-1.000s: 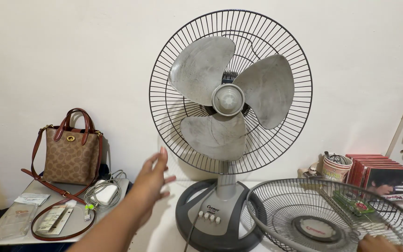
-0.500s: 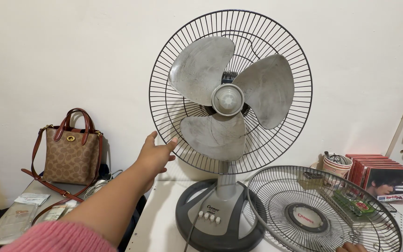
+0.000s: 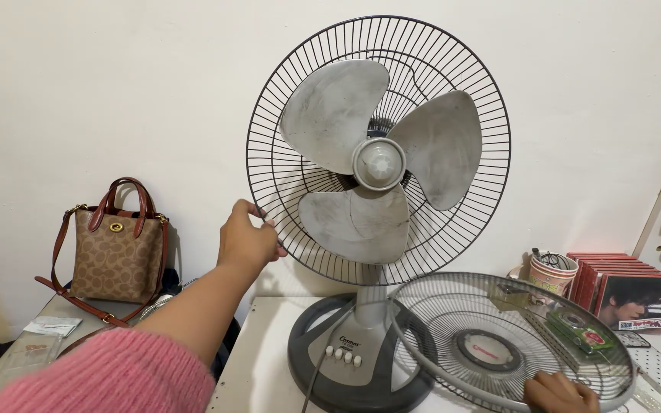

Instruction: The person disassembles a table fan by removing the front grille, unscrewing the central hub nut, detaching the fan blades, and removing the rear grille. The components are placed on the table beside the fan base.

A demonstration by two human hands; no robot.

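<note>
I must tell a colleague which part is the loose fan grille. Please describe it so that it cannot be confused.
Find the grey desk fan on the white table. Lying beside its base, under the right hand, is the detached front grille. Unlike the upright rear grille gripped by the left hand, it has a round centre badge.

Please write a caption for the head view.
Left hand grips grey table fan's rear wire guard; right hand holds detached front grille.
</note>
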